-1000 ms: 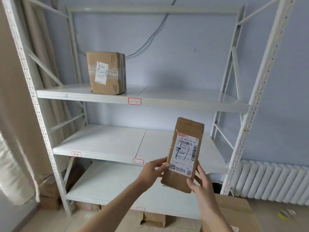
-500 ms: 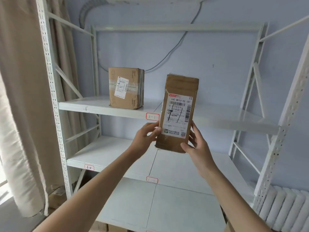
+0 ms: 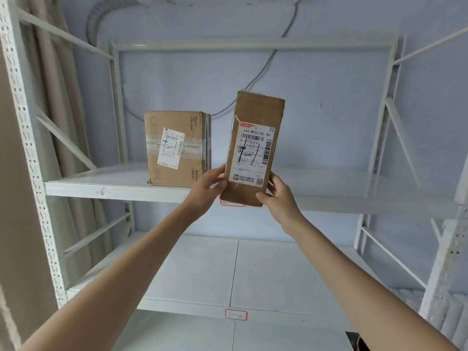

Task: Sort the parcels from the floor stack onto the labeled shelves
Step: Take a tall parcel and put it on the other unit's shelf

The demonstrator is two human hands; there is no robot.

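I hold a flat brown cardboard parcel (image 3: 254, 148) upright in front of the upper shelf (image 3: 354, 201), its white shipping label facing me. My left hand (image 3: 206, 188) grips its lower left edge and my right hand (image 3: 277, 195) grips its lower right corner. The parcel's bottom hides most of a red-framed shelf label (image 3: 229, 203) on the shelf's front edge. A larger brown box (image 3: 177, 150) with a white label stands on the upper shelf just left of the held parcel.
The white metal rack has a middle shelf (image 3: 278, 272) with a red-framed label (image 3: 236, 314) on its front edge. A beige curtain (image 3: 50, 122) hangs at the left. A radiator (image 3: 445, 317) stands at the lower right, and a cable (image 3: 266, 62) runs down the blue wall.
Both hands have lifted the parcel from below the middle shelf up to the upper shelf's front edge. My view has tilted up and come closer to the rack.
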